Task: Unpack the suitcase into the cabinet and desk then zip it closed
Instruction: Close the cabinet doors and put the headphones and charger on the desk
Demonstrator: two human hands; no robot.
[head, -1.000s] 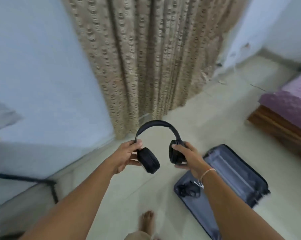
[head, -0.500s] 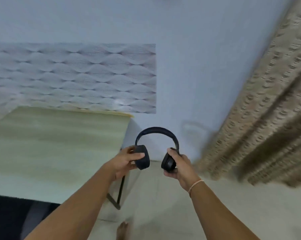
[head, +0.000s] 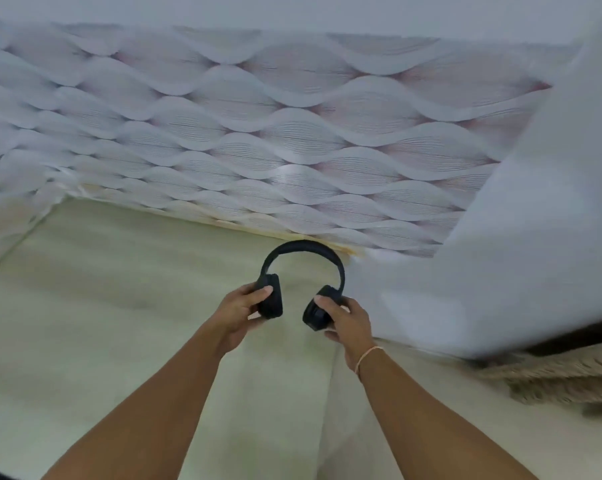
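Observation:
Black over-ear headphones are held in the air above the right end of a pale wood-grain desk. My left hand grips the left ear cup, thumb on its front. My right hand grips the right ear cup. The headband arches upward between the two cups. The suitcase and the cabinet are out of view.
A wall panel with a wavy pattern runs behind the desk. A plain pale wall lies to the right. The edge of a patterned beige curtain shows at the lower right, above the pale floor.
The view has swung left from the curtain and open suitcase to the desk. Both hands have carried the headphones from over the floor to over the desk's right end.

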